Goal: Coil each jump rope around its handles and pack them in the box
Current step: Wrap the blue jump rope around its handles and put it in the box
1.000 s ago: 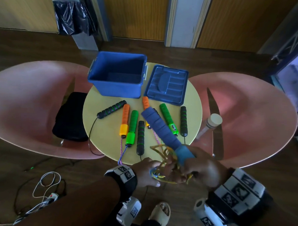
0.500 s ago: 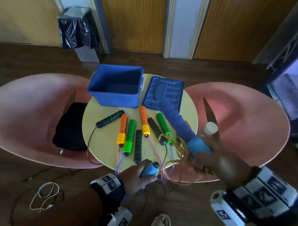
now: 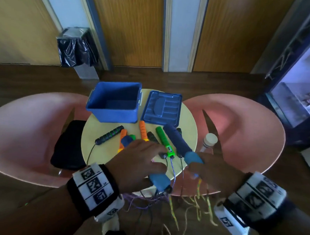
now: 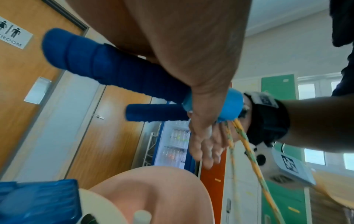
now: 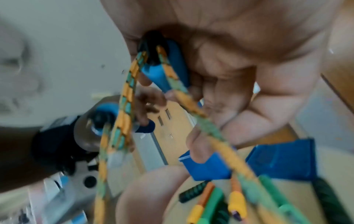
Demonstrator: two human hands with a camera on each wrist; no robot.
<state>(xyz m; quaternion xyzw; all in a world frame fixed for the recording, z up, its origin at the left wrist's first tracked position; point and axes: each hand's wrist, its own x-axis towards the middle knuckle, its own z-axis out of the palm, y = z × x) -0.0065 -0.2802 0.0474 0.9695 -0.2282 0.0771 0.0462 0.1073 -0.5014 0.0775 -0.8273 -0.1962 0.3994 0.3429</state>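
My left hand (image 3: 139,161) grips one dark-blue jump rope handle (image 3: 126,140) over the near edge of the round yellow table (image 3: 190,122). Its pale-blue end (image 3: 160,180) points back at me. My right hand (image 3: 210,171) holds the twin handle (image 3: 176,140), which slants toward the blue lid (image 3: 162,108). Their yellow-green rope (image 3: 199,190) hangs loose under both hands; it also runs across my right hand's fingers (image 5: 226,121). The open blue box (image 3: 115,101) stands empty at the back. Orange (image 3: 142,131), green (image 3: 163,138) and black (image 3: 110,134) handles lie on the table.
Pink chairs flank the table, left (image 3: 24,132) and right (image 3: 243,129). A black bag (image 3: 68,145) lies on the left one. A white-capped bottle (image 3: 209,140) stands by the right edge. Thin cords (image 3: 146,201) dangle off the near edge. A lined bin (image 3: 77,46) stands by the wall.
Both hands have risen from below the table edge to over it. My left hand, which was on the rope, now grips the second blue handle, and the rope loops have dropped loose.
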